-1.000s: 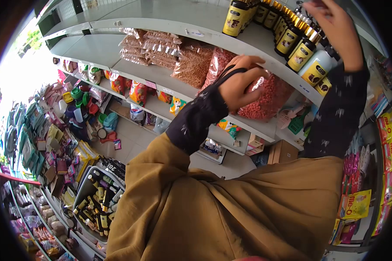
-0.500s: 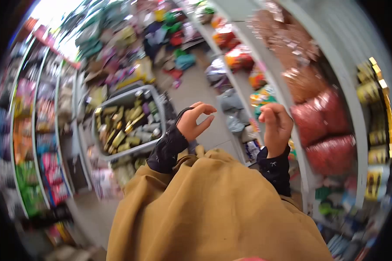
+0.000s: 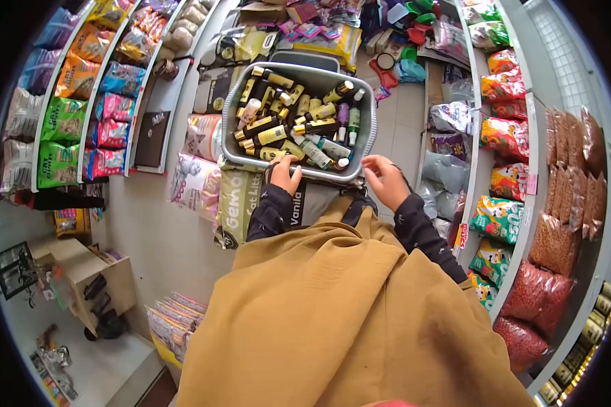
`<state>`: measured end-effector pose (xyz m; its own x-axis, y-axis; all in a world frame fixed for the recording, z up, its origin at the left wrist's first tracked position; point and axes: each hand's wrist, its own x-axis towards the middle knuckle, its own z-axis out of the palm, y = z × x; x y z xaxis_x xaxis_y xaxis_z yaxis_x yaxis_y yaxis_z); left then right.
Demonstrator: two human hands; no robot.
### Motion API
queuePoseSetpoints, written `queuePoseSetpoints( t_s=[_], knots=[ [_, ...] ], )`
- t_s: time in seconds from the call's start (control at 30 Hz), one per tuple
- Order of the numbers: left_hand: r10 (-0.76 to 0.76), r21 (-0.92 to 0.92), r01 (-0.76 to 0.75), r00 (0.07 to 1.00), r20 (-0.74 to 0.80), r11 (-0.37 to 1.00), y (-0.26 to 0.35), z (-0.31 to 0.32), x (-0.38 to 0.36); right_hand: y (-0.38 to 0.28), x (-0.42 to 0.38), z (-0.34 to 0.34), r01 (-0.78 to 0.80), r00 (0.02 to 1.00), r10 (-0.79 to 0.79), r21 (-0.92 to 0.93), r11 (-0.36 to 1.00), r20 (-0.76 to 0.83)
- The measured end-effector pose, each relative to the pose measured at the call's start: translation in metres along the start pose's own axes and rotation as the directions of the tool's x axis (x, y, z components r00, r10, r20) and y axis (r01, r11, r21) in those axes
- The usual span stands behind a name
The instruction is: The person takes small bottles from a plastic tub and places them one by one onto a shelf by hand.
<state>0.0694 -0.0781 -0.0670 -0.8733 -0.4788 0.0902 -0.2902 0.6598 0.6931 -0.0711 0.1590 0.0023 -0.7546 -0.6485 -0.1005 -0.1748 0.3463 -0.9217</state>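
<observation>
A grey plastic tub (image 3: 326, 175) stands in front of me, filled with small bottles (image 3: 270, 137). Many bottles are dark with yellow labels and gold caps; others are pale with green labels, and one is purple. My left hand (image 3: 285, 176) is at the tub's near rim, thumb apart from bent fingers, whose tips overlap the rim. Beside the near right corner is my right hand (image 3: 385, 182), fingers loosely bent and apart, nothing in it. Under the tub's near side lies a cat litter bag (image 3: 234, 203).
Shelves of pet food bags (image 3: 64, 125) line the left, and more bags (image 3: 504, 180) the right. Clear bags of red pellets (image 3: 533, 292) fill the far right shelf. Collars and coloured items (image 3: 411, 41) lie beyond the tub. A wooden desk (image 3: 88, 268) stands lower left.
My view has turned left, so the tub now sits straight ahead. Both hands have moved to the tub's near side, and my right hand has opened from a closer curl.
</observation>
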Motion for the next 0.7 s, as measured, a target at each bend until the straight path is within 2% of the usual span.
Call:
queuePoseSetpoints(
  t_s=[0.1, 0.2, 0.3, 0.33, 0.4, 0.43, 0.53, 0.57, 0.67, 0.7],
  knots=[
    [-0.023, 0.005, 0.023, 1.0, 0.021, 1.0, -0.01, 0.005, 0.005, 0.018, 0.012, 0.027, 0.236, 0.969, -0.207, -0.258, 0.937, 0.138],
    [-0.017, -0.014, 0.018, 0.999, 0.036, 1.0, -0.017, 0.001, 0.015, 0.022, 0.018, 0.042, 0.264, 0.959, -0.215, -0.299, 0.917, 0.186],
    [0.049, 0.108, -0.023, 0.97, -0.239, 0.994, -0.032, -0.021, 0.022, 0.022, 0.021, 0.055, 0.277, 0.953, -0.221, -0.304, 0.912, 0.205],
    [0.043, 0.113, -0.016, 0.97, -0.238, 0.993, -0.046, -0.024, 0.024, 0.022, 0.022, 0.055, 0.275, 0.955, -0.222, -0.303, 0.912, 0.198],
    [-0.138, -0.088, 0.113, 0.914, -0.382, 0.99, -0.08, -0.027, 0.03, 0.021, 0.027, 0.056, 0.275, 0.955, -0.223, -0.299, 0.914, 0.197],
    [-0.144, -0.086, 0.12, 0.912, -0.383, 0.989, -0.086, -0.03, 0.036, 0.02, 0.03, 0.056, 0.251, 0.96, -0.199, -0.295, 0.922, 0.196],
    [-0.187, 0.172, 0.2, 0.978, -0.089, 0.965, -0.098, -0.036, 0.051, 0.018, 0.036, 0.059, 0.2, 0.97, -0.147, -0.286, 0.937, 0.196],
    [-0.192, 0.171, 0.204, 0.978, -0.086, 0.964, -0.095, -0.037, 0.052, 0.018, 0.037, 0.06, 0.208, 0.968, -0.157, -0.275, 0.939, 0.196],
    [-0.373, 0.324, 0.304, 0.911, 0.175, 0.896, -0.054, -0.047, 0.069, 0.017, 0.035, 0.064, 0.219, 0.966, -0.172, -0.258, 0.941, 0.191],
    [-0.369, 0.323, 0.3, 0.912, 0.178, 0.898, -0.061, -0.046, 0.068, 0.019, 0.035, 0.065, 0.223, 0.965, -0.176, -0.253, 0.942, 0.194]
  ],
)
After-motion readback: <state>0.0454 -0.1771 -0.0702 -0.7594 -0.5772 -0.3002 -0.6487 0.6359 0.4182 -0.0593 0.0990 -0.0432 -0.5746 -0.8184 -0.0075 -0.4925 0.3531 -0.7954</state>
